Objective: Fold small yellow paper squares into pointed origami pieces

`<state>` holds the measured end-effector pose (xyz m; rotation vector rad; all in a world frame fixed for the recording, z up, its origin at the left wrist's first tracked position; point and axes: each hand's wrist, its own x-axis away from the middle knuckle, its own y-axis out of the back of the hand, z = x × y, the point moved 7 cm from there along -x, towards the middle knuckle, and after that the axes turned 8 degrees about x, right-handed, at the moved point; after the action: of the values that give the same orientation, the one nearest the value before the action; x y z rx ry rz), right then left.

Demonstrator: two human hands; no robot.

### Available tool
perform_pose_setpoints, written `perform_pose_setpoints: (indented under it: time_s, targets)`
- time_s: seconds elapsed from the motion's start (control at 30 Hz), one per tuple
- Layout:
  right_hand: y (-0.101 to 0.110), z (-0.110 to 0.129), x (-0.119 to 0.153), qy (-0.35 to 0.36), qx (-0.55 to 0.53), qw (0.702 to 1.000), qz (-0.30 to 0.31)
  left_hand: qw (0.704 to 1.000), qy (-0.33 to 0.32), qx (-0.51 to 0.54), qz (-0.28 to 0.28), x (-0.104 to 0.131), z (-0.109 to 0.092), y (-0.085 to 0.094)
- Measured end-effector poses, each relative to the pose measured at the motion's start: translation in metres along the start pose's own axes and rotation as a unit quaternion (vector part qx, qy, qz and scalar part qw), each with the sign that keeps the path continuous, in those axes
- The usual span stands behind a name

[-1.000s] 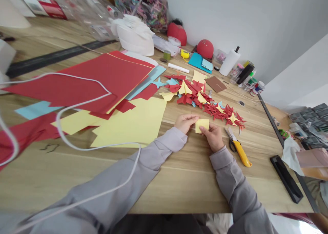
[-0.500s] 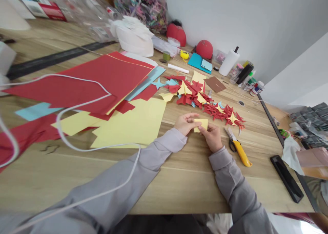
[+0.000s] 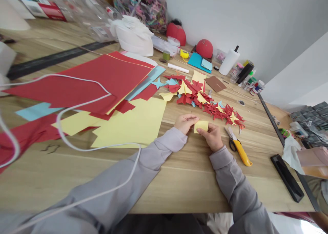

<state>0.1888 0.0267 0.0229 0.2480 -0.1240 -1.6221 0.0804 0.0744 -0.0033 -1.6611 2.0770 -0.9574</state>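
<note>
A small yellow paper square (image 3: pixel 201 126) is between my hands, above the wooden table. My right hand (image 3: pixel 212 135) pinches it from the right, thumb on its face. My left hand (image 3: pixel 186 123) has its thumb and fingers pressed together at the square's upper left corner. Beyond my hands lies a pile of folded red, yellow and light blue paper pieces (image 3: pixel 197 87), with red stars (image 3: pixel 217 111) to its right. A yellow-handled cutter (image 3: pixel 242 153) lies to the right of my right hand, next to black-handled scissors (image 3: pixel 232 145).
Large red sheets (image 3: pixel 94 80) and a yellow sheet (image 3: pixel 133 124) lie to the left, crossed by a white cable (image 3: pixel 102 147). A black case (image 3: pixel 287 177) is at the right. Bottles (image 3: pixel 257 88) and a red pincushion (image 3: pixel 204 48) stand at the back.
My left thumb has slid up and left off the face of the yellow square, which now shows more of its surface. My right hand keeps its hold.
</note>
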Motion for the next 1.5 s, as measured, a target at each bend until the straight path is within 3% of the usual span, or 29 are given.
perform_pose_setpoints:
  time_s: [0.37,0.53,0.87,1.1,1.27,1.5]
  targets:
    - [0.001,0.001,0.0,-0.02,-0.004,1.0,-0.019,0.999,0.006,0.027,-0.02,0.004,-0.002,-0.002]
    - [0.005,0.001,0.0,-0.009,0.024,0.999,-0.039,1.0,0.004,0.004,0.012,0.005,-0.002,-0.006]
    - [0.003,0.004,0.001,-0.004,0.017,1.0,-0.017,0.999,0.024,0.035,-0.001,0.006,-0.004,-0.007]
    - [0.007,0.002,-0.001,-0.007,0.019,0.998,-0.054,0.997,0.026,0.068,-0.004,0.005,-0.004,-0.008]
    - [0.009,0.004,0.0,0.012,0.034,0.997,-0.07,1.0,-0.009,0.009,0.0,0.003,-0.003,-0.003]
    - [0.01,0.014,0.004,0.06,0.009,0.991,-0.122,0.999,-0.009,0.046,-0.01,0.001,0.0,-0.001]
